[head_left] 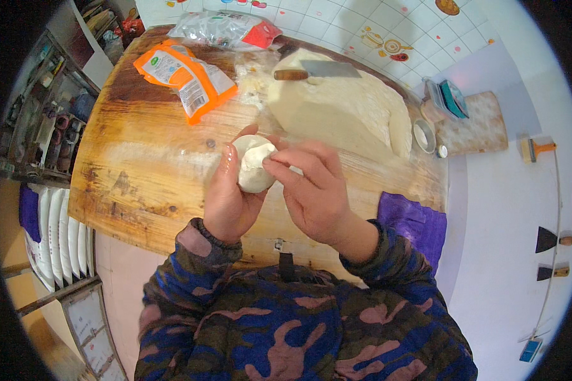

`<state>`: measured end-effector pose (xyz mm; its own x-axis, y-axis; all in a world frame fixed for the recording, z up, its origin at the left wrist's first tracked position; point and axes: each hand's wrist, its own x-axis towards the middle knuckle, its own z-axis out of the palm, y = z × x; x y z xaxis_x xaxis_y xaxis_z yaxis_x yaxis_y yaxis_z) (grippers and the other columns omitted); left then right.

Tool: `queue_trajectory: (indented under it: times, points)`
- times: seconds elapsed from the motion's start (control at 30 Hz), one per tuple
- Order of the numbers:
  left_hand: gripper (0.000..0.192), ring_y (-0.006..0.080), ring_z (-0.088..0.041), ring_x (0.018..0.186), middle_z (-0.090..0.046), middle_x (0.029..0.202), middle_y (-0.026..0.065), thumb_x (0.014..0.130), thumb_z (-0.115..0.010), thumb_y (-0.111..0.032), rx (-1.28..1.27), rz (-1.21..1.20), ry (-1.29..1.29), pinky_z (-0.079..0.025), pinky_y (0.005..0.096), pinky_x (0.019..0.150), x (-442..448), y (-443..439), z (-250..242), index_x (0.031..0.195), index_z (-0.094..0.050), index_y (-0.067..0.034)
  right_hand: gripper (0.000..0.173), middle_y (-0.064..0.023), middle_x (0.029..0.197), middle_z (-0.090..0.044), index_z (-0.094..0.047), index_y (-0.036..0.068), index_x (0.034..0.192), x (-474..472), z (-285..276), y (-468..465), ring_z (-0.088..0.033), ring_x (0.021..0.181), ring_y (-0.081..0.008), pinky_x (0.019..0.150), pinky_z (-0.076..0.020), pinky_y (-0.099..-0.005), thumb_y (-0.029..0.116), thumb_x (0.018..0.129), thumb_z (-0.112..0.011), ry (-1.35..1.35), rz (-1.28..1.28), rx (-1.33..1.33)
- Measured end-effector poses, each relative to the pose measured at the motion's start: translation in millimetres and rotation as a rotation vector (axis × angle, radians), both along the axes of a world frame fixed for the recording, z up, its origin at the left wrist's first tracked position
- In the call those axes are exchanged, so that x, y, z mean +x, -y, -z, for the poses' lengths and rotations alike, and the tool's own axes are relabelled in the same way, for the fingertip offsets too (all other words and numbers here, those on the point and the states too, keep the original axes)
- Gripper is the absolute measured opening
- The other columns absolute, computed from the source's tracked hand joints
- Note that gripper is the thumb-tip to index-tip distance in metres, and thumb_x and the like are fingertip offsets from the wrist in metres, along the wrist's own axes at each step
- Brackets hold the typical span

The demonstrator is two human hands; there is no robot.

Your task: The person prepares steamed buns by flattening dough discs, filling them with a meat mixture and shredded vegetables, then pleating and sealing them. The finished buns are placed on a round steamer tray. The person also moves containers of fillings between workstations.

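A round piece of pale dough (255,180) rests in my left hand (229,207), with the thumb along its left side. A thick flap of dough is folded up on its top. My right hand (317,195) pinches the right edge of this piece between thumb and fingers. Both hands are above the wooden table (138,190). Behind them a large, thick slab of dough (348,109) lies on the table. Across the slab's far part lies a cleaver (331,69), its wooden handle pointing left.
An orange-and-white packet (191,81) and a plastic bag (224,31) lie at the back left. To the right are a metal bowl of white powder (423,135), a floury board (479,121), plastic containers (445,100) and a purple cloth (414,224). A brush (536,148) hangs on the wall.
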<state>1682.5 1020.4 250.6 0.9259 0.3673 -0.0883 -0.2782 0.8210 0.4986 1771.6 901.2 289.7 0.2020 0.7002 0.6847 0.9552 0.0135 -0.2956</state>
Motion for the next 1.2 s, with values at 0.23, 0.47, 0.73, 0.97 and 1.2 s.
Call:
queue_trajectory:
  times: [0.23,0.47,0.73,0.97,1.2]
  points:
    - [0.062,0.0254,-0.053,0.112,-0.055,0.118,0.0134,0.099,-0.021,-0.054,-0.067,-0.041,-0.002,-0.043,0.0381,0.097,1,2,2,0.136,-0.034,-0.005,0.034,-0.0077,0.101,-0.058,-0.065,0.003,0.097,-9,6,-1,-0.053,0.095,-0.0294,0.085,-0.0448,-0.0424,0.000,0.063,-0.064,-0.022,0.028,0.011]
    - [0.072,0.0292,-0.050,0.116,-0.054,0.121,0.0147,0.094,-0.021,-0.063,-0.044,-0.075,-0.037,-0.039,0.0418,0.102,-2,0,2,0.134,-0.037,-0.006,0.035,-0.0078,0.100,-0.058,-0.064,0.003,0.099,-14,2,-2,-0.053,0.093,-0.0292,0.086,-0.0447,-0.0429,0.002,0.064,-0.064,0.005,-0.051,0.042]
    - [0.067,0.0255,-0.054,0.112,-0.056,0.117,0.0130,0.097,-0.018,-0.057,-0.069,-0.049,0.073,-0.043,0.0405,0.097,-5,3,-3,0.134,-0.037,-0.005,0.039,-0.0101,0.104,-0.059,-0.063,0.004,0.105,-7,-5,-8,-0.053,0.098,-0.0311,0.087,-0.0445,-0.0434,0.001,0.066,-0.062,-0.016,-0.010,-0.006]
    - [0.066,0.0251,-0.053,0.112,-0.055,0.119,0.0126,0.098,-0.019,-0.055,-0.044,-0.055,0.024,-0.041,0.0389,0.099,-7,-2,-4,0.134,-0.038,-0.003,0.052,-0.0171,0.117,-0.055,-0.055,0.005,0.122,-14,-9,-6,-0.047,0.115,-0.0351,0.099,-0.0394,-0.0448,0.001,0.070,-0.060,-0.040,-0.078,-0.128]
    - [0.075,0.0257,-0.049,0.119,-0.052,0.127,0.0126,0.095,-0.023,-0.063,0.104,-0.009,-0.258,-0.037,0.0395,0.103,-14,-11,-20,0.137,-0.037,-0.003,0.069,-0.0181,0.134,-0.045,-0.040,0.005,0.135,-11,-4,-7,-0.045,0.123,-0.0362,0.103,-0.0376,-0.0403,0.004,0.073,-0.070,-0.464,-0.025,-0.368]
